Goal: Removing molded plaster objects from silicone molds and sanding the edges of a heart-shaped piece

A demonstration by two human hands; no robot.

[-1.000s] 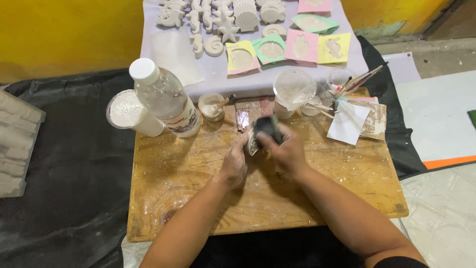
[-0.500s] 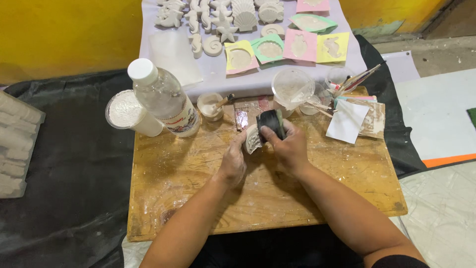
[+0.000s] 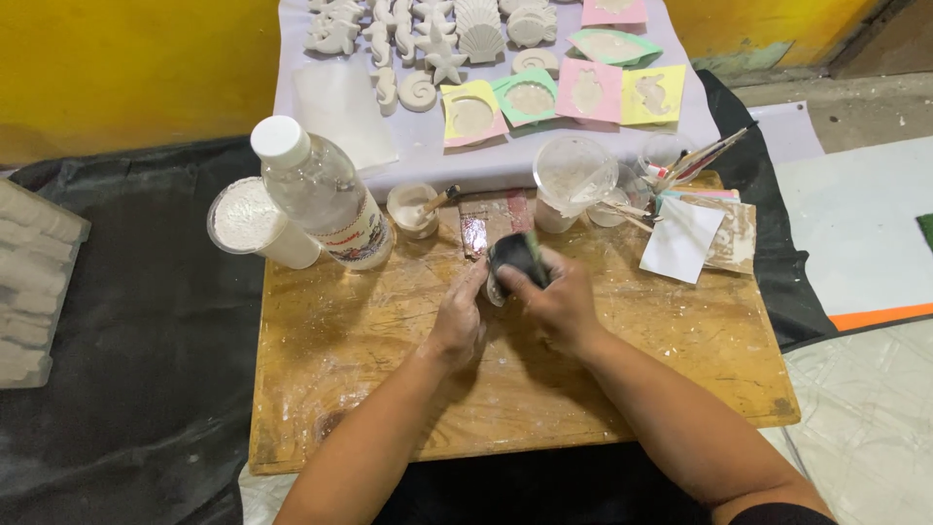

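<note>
Black sponge-like pad (image 3: 515, 255) gripped in right hand (image 3: 554, 301) – left hand (image 3: 457, 326) fingers curled, touching its edge – on wooden board (image 3: 340, 331).

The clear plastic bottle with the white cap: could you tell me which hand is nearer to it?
Left. The left hand lies right of and below the bottle; the right hand, gripping a dark object, is farther right.

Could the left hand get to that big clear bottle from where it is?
Probably yes. The left hand rests on the wooden board, and only bare board lies between it and the clear bottle standing to its upper left.
</note>
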